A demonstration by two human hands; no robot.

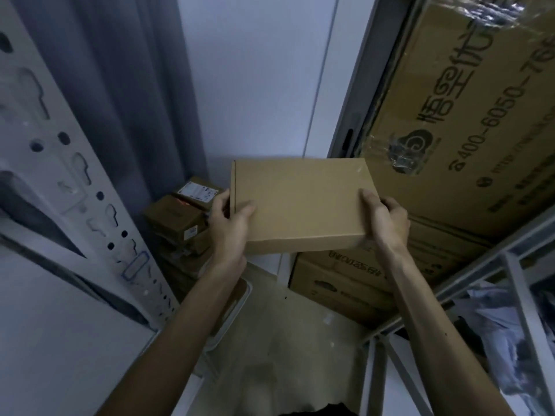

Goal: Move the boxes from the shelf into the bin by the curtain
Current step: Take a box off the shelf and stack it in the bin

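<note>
Starting at the left, we see a white perforated shelf upright [75, 175] and a grey curtain [120, 85] beyond it, with small stacked boxes [177, 217] at the curtain's foot. Our left hand [229, 223] grips the left edge of a flat cardboard box [300, 202], thumb on top. The box hangs in the air between our hands, clear of the shelf. Our right hand [386, 223] clasps its right edge likewise. Further right stand large printed cartons [465, 115].
</note>
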